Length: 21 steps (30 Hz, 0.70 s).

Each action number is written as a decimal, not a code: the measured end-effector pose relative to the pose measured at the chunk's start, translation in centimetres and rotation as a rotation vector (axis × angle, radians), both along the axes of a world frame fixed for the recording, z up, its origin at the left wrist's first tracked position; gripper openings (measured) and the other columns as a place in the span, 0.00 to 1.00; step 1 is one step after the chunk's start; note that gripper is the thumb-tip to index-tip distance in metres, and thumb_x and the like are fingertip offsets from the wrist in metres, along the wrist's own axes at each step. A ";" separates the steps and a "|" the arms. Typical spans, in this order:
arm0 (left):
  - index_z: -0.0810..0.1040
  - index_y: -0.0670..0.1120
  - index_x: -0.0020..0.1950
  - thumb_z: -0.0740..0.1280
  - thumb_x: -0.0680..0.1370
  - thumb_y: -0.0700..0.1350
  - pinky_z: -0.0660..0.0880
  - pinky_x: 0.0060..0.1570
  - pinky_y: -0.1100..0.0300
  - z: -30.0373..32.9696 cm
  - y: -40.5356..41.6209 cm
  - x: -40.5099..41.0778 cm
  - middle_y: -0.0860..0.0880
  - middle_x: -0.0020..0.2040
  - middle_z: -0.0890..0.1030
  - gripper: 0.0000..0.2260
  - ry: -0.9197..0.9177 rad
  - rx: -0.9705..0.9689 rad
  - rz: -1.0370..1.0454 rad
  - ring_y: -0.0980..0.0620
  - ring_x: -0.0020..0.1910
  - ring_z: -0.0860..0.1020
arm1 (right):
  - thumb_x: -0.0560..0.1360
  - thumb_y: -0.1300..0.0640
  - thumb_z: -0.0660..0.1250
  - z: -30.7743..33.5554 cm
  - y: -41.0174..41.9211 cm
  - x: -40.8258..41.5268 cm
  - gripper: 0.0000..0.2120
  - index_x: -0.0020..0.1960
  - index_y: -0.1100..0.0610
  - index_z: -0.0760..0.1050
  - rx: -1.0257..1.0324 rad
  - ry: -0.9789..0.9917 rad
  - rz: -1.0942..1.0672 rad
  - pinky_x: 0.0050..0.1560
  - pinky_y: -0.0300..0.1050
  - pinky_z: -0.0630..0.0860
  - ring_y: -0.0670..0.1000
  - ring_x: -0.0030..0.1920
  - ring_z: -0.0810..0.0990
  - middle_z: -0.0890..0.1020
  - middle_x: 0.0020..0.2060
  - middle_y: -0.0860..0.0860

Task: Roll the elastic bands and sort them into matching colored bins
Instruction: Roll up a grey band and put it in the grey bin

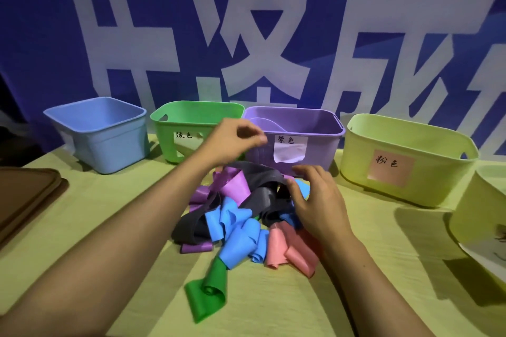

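Note:
A tangled pile of elastic bands lies mid-table: purple [232, 185], dark grey [261, 195], blue [238, 235], pink [291, 250] and a green one [208, 291] trailing toward me. Behind the pile stand a blue bin [105, 137], a green bin [189, 117], a purple bin [315, 128] with a purple band [261, 123] inside, and a yellow-green bin [405, 134] with a pink label. My left hand [232, 142] hovers above the pile in front of the purple bin, its loosely curled fingers holding nothing. My right hand [315, 200] rests on the pile's right side, its thumb against the grey band.
A brown tray [26, 194] sits at the left table edge. Another yellow-green bin [476, 216] stands at the far right, close to me. A blue banner with large white characters hangs right behind the bins. The table is covered with a yellow-green cloth [109, 227].

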<state>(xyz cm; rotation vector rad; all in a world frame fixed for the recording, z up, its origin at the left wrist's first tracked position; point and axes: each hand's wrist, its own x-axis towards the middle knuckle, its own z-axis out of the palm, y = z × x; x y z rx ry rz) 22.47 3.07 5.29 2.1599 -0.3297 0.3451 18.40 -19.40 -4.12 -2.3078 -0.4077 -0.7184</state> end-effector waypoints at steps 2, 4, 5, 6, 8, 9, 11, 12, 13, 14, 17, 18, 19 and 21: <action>0.85 0.44 0.56 0.80 0.73 0.45 0.78 0.56 0.65 -1.9 -0.7 -0.9 0.50 0.50 0.87 0.14 0.118 0.099 -0.113 0.59 0.48 0.83 | 0.80 0.42 0.67 0.0 0.0 -0.1 0.15 0.59 0.51 0.79 -0.027 0.054 -0.015 0.54 0.51 0.75 0.53 0.55 0.78 0.82 0.54 0.47; 0.83 0.48 0.61 0.82 0.69 0.51 0.77 0.62 0.60 -3.8 -0.7 -1.1 0.54 0.54 0.86 0.22 0.226 0.203 -0.166 0.60 0.54 0.83 | 0.79 0.39 0.67 0.1 0.1 -0.3 0.17 0.59 0.49 0.80 -0.067 0.107 -0.010 0.53 0.50 0.76 0.52 0.56 0.78 0.83 0.54 0.46; 0.82 0.53 0.62 0.82 0.67 0.56 0.77 0.65 0.55 -4.5 -0.7 -1.1 0.57 0.56 0.85 0.25 0.250 0.256 -0.161 0.60 0.57 0.82 | 0.78 0.37 0.67 0.0 0.1 -0.3 0.18 0.60 0.48 0.80 -0.081 0.139 -0.010 0.52 0.50 0.76 0.52 0.57 0.79 0.84 0.54 0.47; 0.81 0.58 0.61 0.81 0.64 0.61 0.76 0.66 0.50 -5.2 -0.6 -0.9 0.60 0.57 0.84 0.27 0.252 0.316 -0.132 0.60 0.58 0.81 | 0.77 0.37 0.67 -0.1 0.2 -0.3 0.19 0.61 0.48 0.80 -0.091 0.168 -0.011 0.52 0.50 0.77 0.52 0.57 0.79 0.84 0.54 0.47; 0.78 0.68 0.57 0.75 0.60 0.70 0.73 0.67 0.44 -6.0 -0.4 -0.5 0.67 0.54 0.83 0.27 0.233 0.419 -0.057 0.61 0.58 0.81 | 0.77 0.36 0.68 -0.3 0.3 -0.2 0.20 0.62 0.47 0.80 -0.105 0.214 -0.012 0.52 0.51 0.78 0.53 0.58 0.81 0.85 0.54 0.48; 0.77 0.72 0.54 0.72 0.60 0.73 0.73 0.66 0.42 -6.3 -0.3 -0.3 0.69 0.52 0.83 0.24 0.222 0.446 -0.032 0.61 0.57 0.81 | 0.77 0.36 0.68 -0.4 0.4 -0.1 0.19 0.62 0.46 0.80 -0.105 0.232 -0.008 0.52 0.52 0.79 0.53 0.58 0.81 0.86 0.54 0.47; 0.78 0.75 0.49 0.68 0.62 0.74 0.73 0.65 0.40 -6.4 -0.4 -0.2 0.71 0.49 0.82 0.17 0.200 0.449 -0.028 0.62 0.55 0.81 | 0.78 0.40 0.69 -0.5 0.4 0.0 0.15 0.60 0.46 0.81 -0.081 0.252 0.007 0.52 0.52 0.79 0.53 0.57 0.82 0.86 0.53 0.46; 0.79 0.74 0.49 0.67 0.64 0.73 0.74 0.64 0.41 -6.2 -0.6 -0.3 0.71 0.49 0.83 0.15 0.182 0.435 -0.037 0.62 0.55 0.82 | 0.78 0.42 0.69 -0.5 0.4 0.0 0.14 0.60 0.46 0.81 -0.065 0.252 0.010 0.52 0.52 0.79 0.53 0.56 0.83 0.87 0.53 0.46; 0.80 0.72 0.50 0.66 0.67 0.71 0.76 0.62 0.43 -5.8 -0.8 -0.6 0.70 0.49 0.83 0.14 0.162 0.418 -0.047 0.63 0.54 0.82 | 0.79 0.43 0.69 -0.5 0.5 0.0 0.13 0.60 0.47 0.81 -0.051 0.246 0.008 0.52 0.52 0.79 0.53 0.56 0.83 0.87 0.53 0.46; 0.82 0.68 0.52 0.68 0.70 0.67 0.78 0.60 0.47 -5.5 -1.0 -0.8 0.68 0.48 0.84 0.13 0.140 0.401 -0.054 0.62 0.52 0.82 | 0.79 0.43 0.69 -0.4 0.4 0.0 0.13 0.60 0.47 0.82 -0.035 0.235 0.006 0.52 0.52 0.80 0.52 0.55 0.84 0.87 0.53 0.46; 0.86 0.55 0.54 0.71 0.79 0.48 0.80 0.54 0.52 -4.2 -1.6 -1.3 0.58 0.47 0.87 0.07 0.048 0.350 -0.033 0.58 0.47 0.84 | 0.79 0.44 0.69 0.0 0.3 -0.1 0.13 0.59 0.49 0.82 0.061 0.222 0.036 0.52 0.51 0.80 0.49 0.53 0.85 0.87 0.51 0.46; 0.86 0.54 0.54 0.71 0.79 0.45 0.80 0.53 0.52 -3.8 -1.6 -1.4 0.57 0.45 0.87 0.07 0.011 0.341 -0.022 0.57 0.46 0.83 | 0.79 0.45 0.69 0.1 0.3 -0.1 0.12 0.58 0.50 0.83 0.101 0.224 0.058 0.53 0.51 0.80 0.47 0.53 0.85 0.87 0.50 0.45; 0.87 0.54 0.54 0.71 0.79 0.45 0.80 0.52 0.52 -3.4 -1.7 -1.5 0.57 0.45 0.87 0.07 -0.020 0.337 -0.012 0.57 0.45 0.83 | 0.79 0.46 0.70 0.3 0.3 -0.1 0.11 0.58 0.50 0.82 0.136 0.227 0.086 0.54 0.50 0.80 0.45 0.52 0.84 0.87 0.50 0.44; 0.86 0.54 0.54 0.70 0.79 0.46 0.80 0.52 0.52 -2.6 -1.8 -1.6 0.57 0.46 0.87 0.07 -0.074 0.334 0.001 0.56 0.46 0.84 | 0.78 0.50 0.71 0.8 0.2 -0.1 0.10 0.59 0.49 0.81 0.194 0.237 0.140 0.56 0.50 0.80 0.43 0.53 0.84 0.86 0.51 0.42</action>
